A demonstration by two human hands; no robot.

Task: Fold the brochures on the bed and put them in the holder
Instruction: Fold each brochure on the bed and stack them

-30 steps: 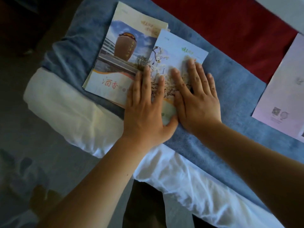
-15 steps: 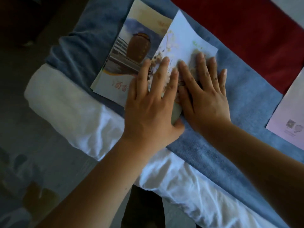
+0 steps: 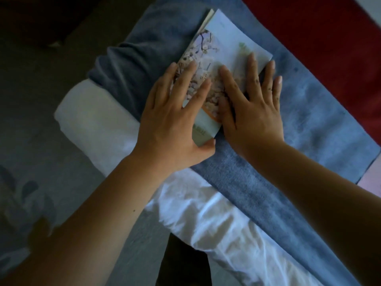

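A folded brochure [image 3: 224,44] with a pale blue cover and a blossom picture lies on the blue towel [image 3: 321,112] on the bed. It sits on top of a stack of other brochures, of which only thin edges [image 3: 208,16] show at the top. My left hand [image 3: 175,118] lies flat on the brochure's left half, thumb against its near corner. My right hand [image 3: 253,108] presses flat on its right half, fingers spread and reaching past the right edge. No holder is in view.
A white sheet [image 3: 206,213] covers the bed's near edge below the towel. A red cover [image 3: 329,38] lies beyond the towel at the upper right. A pink sheet's corner [image 3: 371,180] shows at the right edge. Grey floor [image 3: 31,141] is to the left.
Both hands slid the blossom brochure left, over the jar-picture brochure, which is now covered. The pink sheet at the right has almost left the view.
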